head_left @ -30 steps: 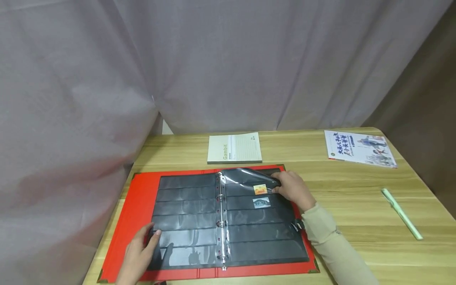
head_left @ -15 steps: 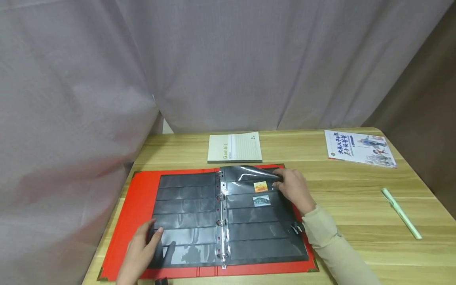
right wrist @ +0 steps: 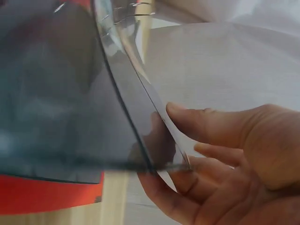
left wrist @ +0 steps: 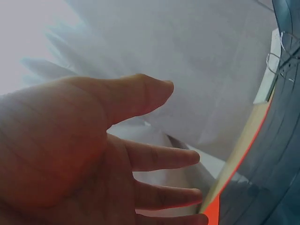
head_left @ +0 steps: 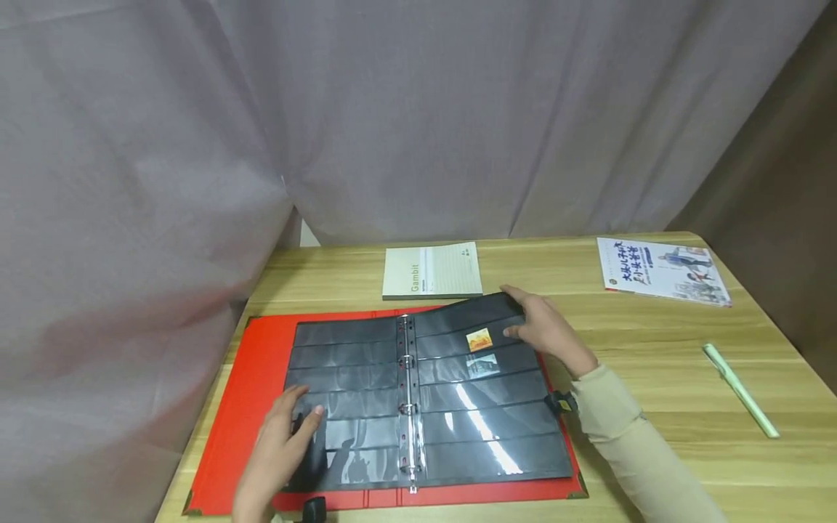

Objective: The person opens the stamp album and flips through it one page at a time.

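Binder pockets [head_left: 346, 402] hold 2 stamps [head_left: 479, 339]; L fingers [left wrist: 164, 157] spread, empty (R fingers [right wrist: 171, 204] loose behind pg [head_left: 467, 312] corner).

"Gambit" runs sideways on the pad [head_left: 433, 270]; the booklet [head_left: 665, 272] bears the Chinese title 大头儿子和小头爸爸; finer print on both is too small to read.

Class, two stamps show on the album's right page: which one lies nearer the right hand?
The upper, orange stamp, close to the right hand. The other, a grey-green stamp, sits one row lower and farther from that hand.
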A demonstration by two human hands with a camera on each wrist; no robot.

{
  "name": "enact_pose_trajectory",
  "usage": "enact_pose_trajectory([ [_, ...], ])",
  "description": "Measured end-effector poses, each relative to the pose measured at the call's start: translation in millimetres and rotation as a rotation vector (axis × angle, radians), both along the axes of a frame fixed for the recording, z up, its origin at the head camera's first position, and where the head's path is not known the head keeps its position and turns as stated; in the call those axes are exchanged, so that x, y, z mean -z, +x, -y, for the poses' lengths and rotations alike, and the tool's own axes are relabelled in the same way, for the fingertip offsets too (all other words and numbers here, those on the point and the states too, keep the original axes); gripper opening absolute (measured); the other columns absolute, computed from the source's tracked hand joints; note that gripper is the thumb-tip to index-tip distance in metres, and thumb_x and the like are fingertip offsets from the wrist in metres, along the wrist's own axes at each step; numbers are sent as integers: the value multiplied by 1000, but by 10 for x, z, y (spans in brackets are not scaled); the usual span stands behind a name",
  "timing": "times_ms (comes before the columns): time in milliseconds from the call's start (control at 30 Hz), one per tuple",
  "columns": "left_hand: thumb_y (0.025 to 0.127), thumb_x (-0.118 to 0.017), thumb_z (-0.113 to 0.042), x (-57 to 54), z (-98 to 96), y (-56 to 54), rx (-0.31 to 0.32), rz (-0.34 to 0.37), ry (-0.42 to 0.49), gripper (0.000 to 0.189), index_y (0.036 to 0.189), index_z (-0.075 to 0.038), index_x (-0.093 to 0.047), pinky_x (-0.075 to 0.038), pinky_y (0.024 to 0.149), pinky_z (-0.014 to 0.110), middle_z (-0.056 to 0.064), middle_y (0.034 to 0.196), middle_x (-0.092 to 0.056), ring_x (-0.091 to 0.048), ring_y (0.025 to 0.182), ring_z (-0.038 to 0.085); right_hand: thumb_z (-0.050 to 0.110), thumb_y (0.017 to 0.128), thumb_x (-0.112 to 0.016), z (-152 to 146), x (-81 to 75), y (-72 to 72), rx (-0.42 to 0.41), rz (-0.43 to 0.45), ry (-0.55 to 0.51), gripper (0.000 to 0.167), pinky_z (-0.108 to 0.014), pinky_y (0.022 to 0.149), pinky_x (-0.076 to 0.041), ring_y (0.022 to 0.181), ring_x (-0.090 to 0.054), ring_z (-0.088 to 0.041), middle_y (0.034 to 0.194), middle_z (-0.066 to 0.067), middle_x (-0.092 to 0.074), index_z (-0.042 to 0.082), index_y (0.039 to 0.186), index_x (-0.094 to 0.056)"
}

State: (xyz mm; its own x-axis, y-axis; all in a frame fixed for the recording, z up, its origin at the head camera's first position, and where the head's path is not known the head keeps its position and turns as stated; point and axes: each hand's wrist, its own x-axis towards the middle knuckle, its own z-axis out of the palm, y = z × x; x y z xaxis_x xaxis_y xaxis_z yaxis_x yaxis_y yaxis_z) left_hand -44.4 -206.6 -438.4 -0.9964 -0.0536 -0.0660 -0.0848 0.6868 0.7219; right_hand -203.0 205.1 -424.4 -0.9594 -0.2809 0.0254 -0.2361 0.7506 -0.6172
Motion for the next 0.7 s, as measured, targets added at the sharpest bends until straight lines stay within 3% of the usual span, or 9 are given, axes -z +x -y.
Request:
enact_pose_trajectory([
  [233,102,-62,-26,-55,-90,-30,48,-22,20,56,146,3,-46,-29,109,70,30,155,-34,-33,141,48,-11,75,-78,-28,-139,85,-43,51,-81,111,-62,115,-24,139,-33,-54,164,-29,-8,1,161,-10],
  [300,102,-62,-27,-68,-127,-48,65,-21,17,56,146,3,-46,-30,108,70,30,155,-34,-34,140,48,-10,74,-80,-39,-167,108,-44,73,-95,115,-59,107,-39,115,-55,-51,158,-34,-25,0,161,-5],
  [367,101,-63,-27,-82,-169,-59,74,-13,24,56,146,2,-46,-31,107,69,29,155,-34,-34,140,48,-9,74,-80,-55,-194,130,-40,115,-118,116,-49,88,-53,86,-64,-39,127,-34,-56,-2,160,-2],
  [400,101,-63,-26,-89,-190,-67,76,-8,29,56,146,2,-46,-31,107,69,28,155,-34,-35,140,47,-9,74,-79,-66,-206,139,-38,142,-134,116,-42,76,-54,74,-62,-32,106,-30,-62,-3,160,-1],
  [500,101,-64,-26,-103,-242,-96,88,-12,28,56,147,1,-46,-31,107,70,27,156,-34,-34,141,47,-11,76,-77,-106,-252,166,-40,215,-204,112,-30,49,-41,51,-41,-13,99,-29,-61,-7,158,-2],
  [567,101,-64,-26,-114,-278,-113,104,-22,24,56,147,0,-46,-31,107,70,27,156,-35,-35,141,47,-11,78,-75,-127,-281,183,-60,236,-230,105,-29,56,-45,51,-39,-11,131,-40,-51,-12,156,-7],
  [600,101,-64,-25,-117,-300,-121,112,-28,22,56,147,0,-47,-31,107,70,27,156,-35,-35,141,47,-10,79,-75,-132,-297,195,-72,242,-234,100,-32,65,-50,58,-50,-16,145,-41,-40,-14,155,-9],
  [633,100,-65,-26,-117,-320,-129,122,-37,19,56,147,0,-47,-31,107,70,27,155,-36,-36,140,47,-8,80,-74,-135,-312,208,-83,246,-230,97,-35,73,-52,60,-51,-17,153,-41,-26,-16,154,-12],
  [700,100,-65,-26,-121,-362,-142,143,-48,26,56,147,0,-47,-32,107,70,26,154,-37,-37,139,47,-5,82,-74,-132,-341,238,-98,258,-212,91,-39,82,-52,74,-60,-22,151,-42,-28,-19,152,-16],
])
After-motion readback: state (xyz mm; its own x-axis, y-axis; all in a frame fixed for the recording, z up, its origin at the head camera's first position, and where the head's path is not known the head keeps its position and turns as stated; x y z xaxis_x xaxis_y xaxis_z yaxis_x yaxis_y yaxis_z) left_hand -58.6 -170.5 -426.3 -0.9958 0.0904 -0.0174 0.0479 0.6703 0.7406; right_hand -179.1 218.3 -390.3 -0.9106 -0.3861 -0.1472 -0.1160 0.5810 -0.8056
